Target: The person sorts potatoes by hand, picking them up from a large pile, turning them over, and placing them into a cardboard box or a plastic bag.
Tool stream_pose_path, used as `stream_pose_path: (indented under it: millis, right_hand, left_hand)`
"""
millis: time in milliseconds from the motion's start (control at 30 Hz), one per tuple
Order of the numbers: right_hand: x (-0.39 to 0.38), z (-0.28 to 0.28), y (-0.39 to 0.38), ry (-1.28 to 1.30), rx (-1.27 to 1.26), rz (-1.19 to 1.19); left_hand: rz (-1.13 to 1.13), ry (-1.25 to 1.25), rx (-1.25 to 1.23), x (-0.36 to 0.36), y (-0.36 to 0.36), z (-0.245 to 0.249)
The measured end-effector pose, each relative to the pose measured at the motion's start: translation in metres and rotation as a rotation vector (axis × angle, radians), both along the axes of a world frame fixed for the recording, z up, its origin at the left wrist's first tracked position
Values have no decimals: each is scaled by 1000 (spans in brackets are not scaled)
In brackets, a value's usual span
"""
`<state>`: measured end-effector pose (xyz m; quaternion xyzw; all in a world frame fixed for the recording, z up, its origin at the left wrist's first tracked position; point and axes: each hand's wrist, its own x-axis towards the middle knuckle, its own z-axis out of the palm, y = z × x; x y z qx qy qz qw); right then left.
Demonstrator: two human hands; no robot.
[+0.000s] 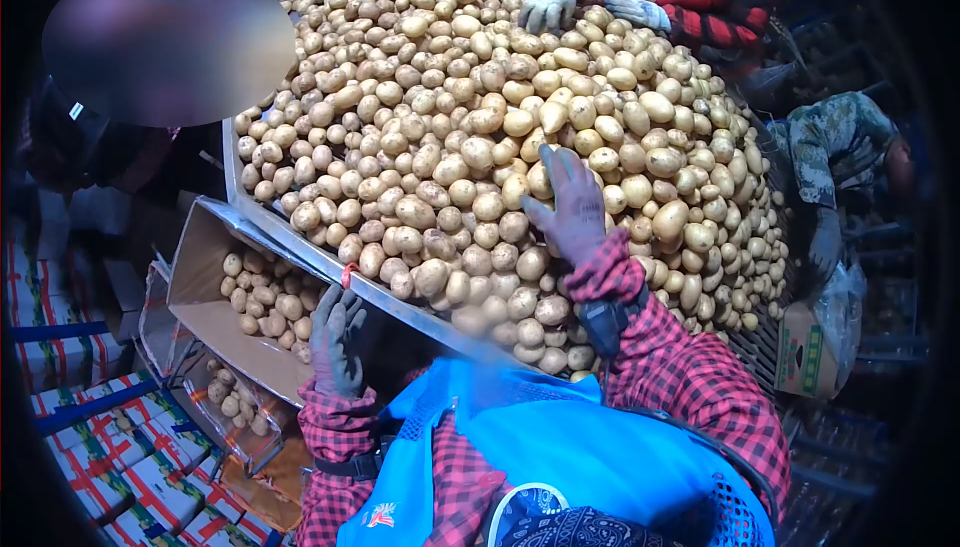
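A big heap of pale yellow potatoes (pixel 470 117) fills a metal sorting table (pixel 300 247). My right hand (pixel 572 205), in a purple-grey glove, lies flat on the heap near its front, fingers spread over the potatoes. My left hand (pixel 335 339), in a dark glove, hangs open just below the table's front rim, above an open cardboard box (pixel 200 277) that holds several potatoes (pixel 268 305). It grips nothing. Both my sleeves are red plaid.
Across the table another person's white-gloved hands (pixel 590 7) rest on the heap. A third person in a camouflage sleeve (pixel 835 147) stands at the right. A person stands at far left. Printed cartons (pixel 110 457) are stacked lower left; a small box (pixel 805 347) sits at the right.
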<state>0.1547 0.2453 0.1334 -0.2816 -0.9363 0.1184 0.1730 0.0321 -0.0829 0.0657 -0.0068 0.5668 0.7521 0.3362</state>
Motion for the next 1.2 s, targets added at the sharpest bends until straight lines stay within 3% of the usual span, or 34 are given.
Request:
stream_pose_path:
  millis: [33, 133, 200, 267, 333, 400, 467, 500, 533, 633, 667, 733, 767, 800, 867, 900, 1000, 1033, 1100, 1133, 1167, 1200]
  right_hand:
    - [2, -16, 16, -34, -177, 15]
    - [-4, -41, 24, -32, -103, 26]
    - [-4, -36, 24, -22, -147, 30]
    - [-1, -29, 22, 97, -369, 113]
    - [2, -27, 9, 126, -353, 172]
    - [0, -20, -6, 197, -1369, 281]
    - [-4, -9, -38, 227, -1883, 258]
    - [-7, -7, -49, 210, -1924, 277]
    - [-11, -10, -56, 205, -1943, 283]
    - [-21, -20, -65, 253, -1663, 511]
    - [-22, -20, -67, 231, -1529, 620]
    - [-19, -17, -67, 257, -1680, 637]
    - [-18, -5, -64, 208, -1523, 561]
    - [-15, -20, -61, 445, -1669, 645]
    - [-11, -23, -55, 559, -1761, 516]
    - [-9, -23, -50, 571, -1612, 558]
    - [1, -21, -44, 539, -1749, 340]
    - [5, -22, -42, 484, -1747, 283]
    - [12, -24, -38, 449, -1584, 313]
    - [14, -19, -34, 377, -1447, 330]
    - [15, -14, -33, 344, -1314, 257]
    - [15, -16, -32, 393, -1234, 199]
  left_hand:
    - [0, -19, 1, 0, -1, -4]
    - [-2, -43, 30, 1, 2, -12]
    - [-7, -50, 50, 4, 6, -8]
    - [13, -117, 45, 6, 15, -3]
    - [-16, -193, 189, 9, 16, -23]
    - [-101, -262, 208, 13, 31, -4]
    - [-153, -364, 280, 22, 46, 17]
    - [-213, -359, 363, 28, 49, 10]
    - [-257, -428, 534, 31, 51, 3]
    - [-245, -777, 758, 31, 58, 9]
    - [-233, -773, 751, 33, 61, 8]
    - [26, -793, 698, 35, 63, 5]
    - [0, -880, 670, 27, 61, 19]
    - [9, -873, 665, 26, 59, 15]
    - [-44, -874, 717, 26, 55, 4]
    - [-47, -875, 704, 28, 52, 3]
    - [-110, 404, -62, 36, 54, 6]
    - [-141, 405, -33, 28, 52, 11]
    - [89, -79, 509, -15, 27, 30]
    - [219, -99, 437, -32, 4, 17]
    - [205, 241, 48, -51, -33, 5]
    - [271, 312, -149, -61, -59, -18]
